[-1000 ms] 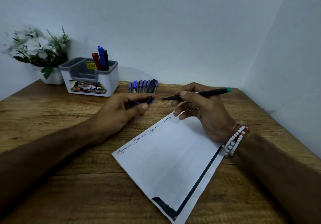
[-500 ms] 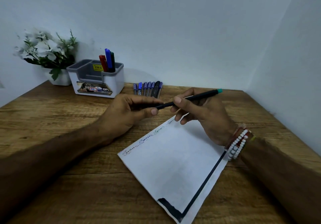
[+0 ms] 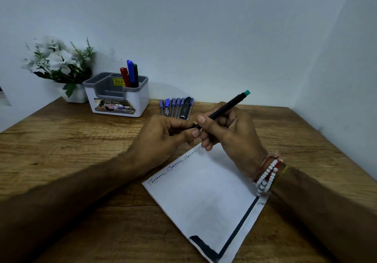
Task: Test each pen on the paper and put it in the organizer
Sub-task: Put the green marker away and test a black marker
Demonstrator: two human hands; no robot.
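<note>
My right hand [image 3: 230, 134] grips a slim black pen with a teal end [image 3: 226, 107], tilted up to the right. My left hand [image 3: 163, 138] pinches the pen's cap at the pen's tip, and the two hands meet there above the top corner of the white paper [image 3: 206, 197]. A row of handwritten words runs along the paper's upper left edge. The white and grey organizer [image 3: 120, 99] stands at the back left with a red, a blue and a green marker [image 3: 130, 75] in its rear compartment. Several blue and black pens [image 3: 177, 107] lie in a row right of it.
A white pot of white flowers [image 3: 61, 64] stands left of the organizer against the wall. The wooden table [image 3: 61, 150] ends at walls behind and to the right. A thick black line borders the paper's right and near edges.
My left hand brought the cap onto the pen's tip. My right hand tilted the pen's teal end higher. The camera shifted slightly left.
</note>
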